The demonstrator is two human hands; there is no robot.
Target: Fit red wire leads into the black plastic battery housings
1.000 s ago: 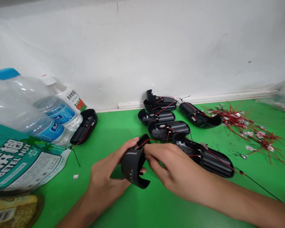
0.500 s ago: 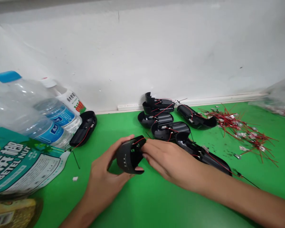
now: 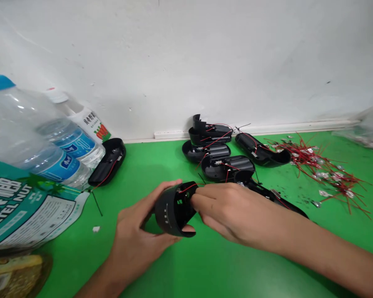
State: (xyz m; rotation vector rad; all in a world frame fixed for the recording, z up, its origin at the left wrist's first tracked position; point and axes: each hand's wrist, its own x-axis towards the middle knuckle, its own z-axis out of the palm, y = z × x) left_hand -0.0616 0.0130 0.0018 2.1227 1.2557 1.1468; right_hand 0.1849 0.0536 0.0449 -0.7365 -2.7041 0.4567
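Observation:
My left hand (image 3: 143, 225) grips a black curved plastic housing (image 3: 168, 213) with small light marks on its outer face, thumb below and fingers behind. The housing's hollow side faces right, and a red wire (image 3: 188, 188) shows at its upper edge. My right hand (image 3: 226, 209) is closed at that opening, its fingertips pressed together just inside the rim. Whatever those fingers pinch is hidden. Behind the right hand lie several similar black housings (image 3: 213, 152) with red and black wires and dark cylindrical parts inside.
A pile of red wires with metal tabs (image 3: 317, 163) lies right, near a clear plastic bag (image 3: 366, 128). At left stand water bottles (image 3: 62, 165), a teal betel nut packet (image 3: 34, 215) and another black housing (image 3: 107, 162). The white wall (image 3: 174, 66) closes off the back.
The housing and both hands sit slightly lower and further right in view. My right fingers have curled more tightly at the opening. The camera view has shifted a little.

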